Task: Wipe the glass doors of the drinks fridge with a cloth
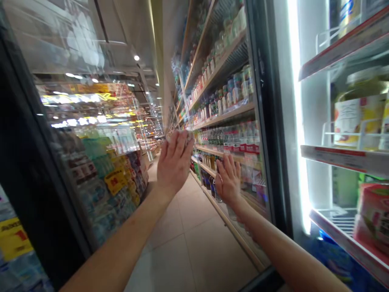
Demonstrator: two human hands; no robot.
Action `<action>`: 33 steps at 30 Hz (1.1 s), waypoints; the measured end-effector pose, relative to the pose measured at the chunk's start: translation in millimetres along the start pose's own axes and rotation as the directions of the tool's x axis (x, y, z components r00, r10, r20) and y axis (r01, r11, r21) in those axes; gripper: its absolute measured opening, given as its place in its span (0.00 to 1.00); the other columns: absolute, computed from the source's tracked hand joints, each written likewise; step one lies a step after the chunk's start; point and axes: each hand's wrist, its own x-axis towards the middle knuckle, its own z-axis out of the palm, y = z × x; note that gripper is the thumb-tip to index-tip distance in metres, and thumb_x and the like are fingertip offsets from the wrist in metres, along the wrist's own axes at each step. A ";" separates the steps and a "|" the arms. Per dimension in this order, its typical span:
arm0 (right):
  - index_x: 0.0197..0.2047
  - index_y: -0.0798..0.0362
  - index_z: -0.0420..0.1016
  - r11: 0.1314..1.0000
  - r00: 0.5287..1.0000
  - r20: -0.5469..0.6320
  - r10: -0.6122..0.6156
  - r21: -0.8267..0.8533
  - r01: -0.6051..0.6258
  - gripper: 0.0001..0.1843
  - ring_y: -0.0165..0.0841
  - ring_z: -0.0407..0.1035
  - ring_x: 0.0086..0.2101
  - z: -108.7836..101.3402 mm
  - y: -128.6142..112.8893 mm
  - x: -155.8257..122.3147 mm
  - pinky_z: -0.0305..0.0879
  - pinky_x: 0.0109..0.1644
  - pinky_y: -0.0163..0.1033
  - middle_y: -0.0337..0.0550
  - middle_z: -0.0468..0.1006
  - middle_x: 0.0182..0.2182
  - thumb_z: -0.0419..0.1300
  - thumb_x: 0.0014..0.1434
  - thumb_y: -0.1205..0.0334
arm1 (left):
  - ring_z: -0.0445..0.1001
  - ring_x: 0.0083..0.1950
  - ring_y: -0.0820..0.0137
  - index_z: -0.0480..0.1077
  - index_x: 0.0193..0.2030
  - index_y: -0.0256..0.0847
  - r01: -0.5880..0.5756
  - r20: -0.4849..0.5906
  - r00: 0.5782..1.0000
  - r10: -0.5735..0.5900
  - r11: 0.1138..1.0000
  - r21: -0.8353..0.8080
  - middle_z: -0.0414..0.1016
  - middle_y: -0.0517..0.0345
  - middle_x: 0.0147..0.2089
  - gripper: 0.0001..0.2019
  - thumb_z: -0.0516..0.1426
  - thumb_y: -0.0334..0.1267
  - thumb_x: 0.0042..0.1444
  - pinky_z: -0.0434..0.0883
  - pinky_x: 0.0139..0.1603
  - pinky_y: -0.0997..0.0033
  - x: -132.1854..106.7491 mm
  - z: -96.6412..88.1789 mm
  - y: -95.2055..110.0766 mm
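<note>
A glass cooler door [194, 243] in a dark frame [272, 121] stands swung out in front of me. Against its pane my left hand [173, 168] presses a crumpled white cloth or tissue [189, 134], fingers together. Most of the cloth is hidden beneath the palm and fingers; a pale edge shows at the fingertips. Lower and to the right, my right hand [228, 180] rests flat on the glass with its fingers stretched out. It holds nothing that I can see.
On the right is the lit cooler, with a wire-fronted shelf [343, 157], a juice bottle [348, 117] and a red pack [373, 219]. Through or reflected in the glass appear bottle shelves [225, 97], a tiled aisle [170, 231] and stacked goods with yellow price signs [117, 180].
</note>
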 end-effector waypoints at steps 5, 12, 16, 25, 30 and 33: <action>0.68 0.48 0.45 1.000 0.998 0.056 0.001 0.031 -0.003 0.32 0.40 0.45 0.65 -19.8 12.6 0.1 0.45 0.65 0.56 0.50 0.55 0.65 0.47 0.61 0.65 | 0.41 0.71 0.63 0.55 0.64 0.38 -0.305 0.058 0.949 0.310 0.949 -0.085 0.54 0.55 0.68 0.24 0.47 0.32 0.60 0.48 0.69 0.57 10.1 8.8 11.4; 0.67 0.49 0.46 0.999 0.993 0.112 0.039 -0.023 -0.037 0.31 0.42 0.47 0.64 -40.5 45.6 -22.7 0.46 0.64 0.59 0.52 0.56 0.64 0.47 0.62 0.65 | 0.45 0.70 0.58 0.53 0.65 0.37 -0.130 0.045 0.990 0.134 0.989 -0.077 0.52 0.52 0.68 0.24 0.45 0.31 0.61 0.50 0.67 0.52 39.3 23.8 32.3; 0.67 0.50 0.46 0.996 0.987 0.150 0.061 -0.074 -0.051 0.31 0.42 0.48 0.64 -48.8 63.6 -35.5 0.47 0.63 0.59 0.54 0.58 0.63 0.48 0.62 0.65 | 0.51 0.68 0.62 0.58 0.62 0.35 -0.483 0.123 0.851 0.511 0.852 -0.203 0.52 0.54 0.68 0.22 0.45 0.33 0.61 0.52 0.66 0.59 12.0 32.9 73.2; 0.68 0.48 0.44 0.988 0.989 0.105 0.102 -0.123 -0.089 0.31 0.43 0.49 0.64 -53.9 92.6 -27.9 0.48 0.62 0.61 0.53 0.58 0.63 0.46 0.62 0.64 | 0.49 0.69 0.59 0.57 0.63 0.36 -0.254 0.085 0.958 0.273 0.949 -0.189 0.52 0.51 0.68 0.23 0.44 0.32 0.61 0.51 0.66 0.53 50.8 52.0 93.5; 0.68 0.49 0.44 0.989 0.990 0.104 0.098 -0.122 -0.085 0.30 0.41 0.49 0.64 -53.4 104.2 -29.2 0.48 0.63 0.58 0.54 0.59 0.62 0.44 0.63 0.64 | 0.55 0.67 0.65 0.64 0.58 0.36 -0.550 0.075 0.804 0.590 0.786 -0.284 0.60 0.54 0.65 0.20 0.45 0.34 0.61 0.53 0.66 0.61 16.1 58.0 124.5; 0.68 0.49 0.45 0.989 0.991 0.076 0.111 -0.102 -0.103 0.29 0.41 0.49 0.64 -54.3 102.0 -22.8 0.48 0.63 0.59 0.54 0.60 0.62 0.43 0.64 0.64 | 0.54 0.67 0.63 0.61 0.60 0.35 -0.456 0.064 0.874 0.482 0.857 -0.239 0.58 0.54 0.66 0.21 0.44 0.32 0.61 0.52 0.66 0.59 38.4 55.4 106.5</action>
